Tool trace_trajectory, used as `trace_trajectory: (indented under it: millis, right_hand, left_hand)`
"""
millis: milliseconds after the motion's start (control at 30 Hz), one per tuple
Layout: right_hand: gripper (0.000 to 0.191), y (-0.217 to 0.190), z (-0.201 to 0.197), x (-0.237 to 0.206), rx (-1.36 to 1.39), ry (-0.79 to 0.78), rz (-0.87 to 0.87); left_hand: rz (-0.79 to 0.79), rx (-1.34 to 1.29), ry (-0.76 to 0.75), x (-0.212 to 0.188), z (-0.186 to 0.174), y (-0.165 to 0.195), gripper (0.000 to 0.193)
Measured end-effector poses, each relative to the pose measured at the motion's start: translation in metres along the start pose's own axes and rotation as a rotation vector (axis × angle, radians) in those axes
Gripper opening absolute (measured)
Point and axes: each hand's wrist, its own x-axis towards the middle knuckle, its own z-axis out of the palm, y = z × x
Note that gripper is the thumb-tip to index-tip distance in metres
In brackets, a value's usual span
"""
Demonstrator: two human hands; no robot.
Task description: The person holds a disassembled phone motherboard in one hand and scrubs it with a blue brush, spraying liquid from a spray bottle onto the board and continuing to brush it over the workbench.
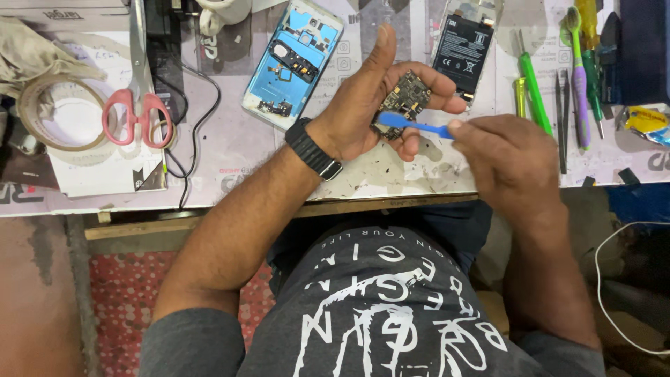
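Circuit board (403,98) out of opened phone frame (293,63), cupped in left hand (370,105) above bench; right hand (509,160) pinching blue pry tool (415,126) against it; battery (462,52) aside, parts unassembled

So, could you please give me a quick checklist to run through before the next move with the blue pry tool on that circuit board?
1. Left hand grips the circuit board: ok.
2. Right hand pinches the blue pry tool: ok.
3. Tool tip lies against the board's lower edge: ok.
4. Tip seated under a part: cannot tell.
5. Open phone frame lies apart from the hands: ok.
6. Battery untouched on the table: ok.
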Motion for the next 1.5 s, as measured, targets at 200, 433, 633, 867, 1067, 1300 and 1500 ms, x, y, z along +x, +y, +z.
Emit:
trace_trajectory:
  millis: [200,433,633,867,1067,1300,1500]
  right_hand:
    - [0.025,-0.005,-0.007,0.001,-0.034,-0.014,-0.003]
    - [0.025,0.003,-0.001,-0.004,-0.038,0.031,0.01]
    - [0.027,0.013,-0.001,-0.012,-0.006,0.001,-0.013]
    - [0.03,0.012,0.002,-0.016,0.042,-0.041,-0.026]
    - [0.028,0.01,-0.002,-0.015,-0.009,-0.009,0.0]
    - [0.03,0.008,-0.001,-0.016,0.02,-0.05,0.005]
    - [0.028,0.013,-0.002,-0.014,-0.008,-0.05,-0.032]
  left_hand:
    - [-0.007,-0.062,0.026,0.001,-0.002,-0.006,0.107]
    - [-0.014,0.038,0.05,-0.001,0.001,0.001,0.107]
    - [-0.043,0.069,0.077,-0.001,0.006,0.005,0.109]
    - [-0.079,0.066,0.089,-0.002,0.007,0.004,0.099]
    - [-0.088,0.043,0.095,-0.003,0.008,0.004,0.094]
    - [-0.091,0.066,0.096,-0.002,0.008,0.002,0.092]
    - [-0.07,0.09,0.099,-0.002,0.009,0.004,0.092]
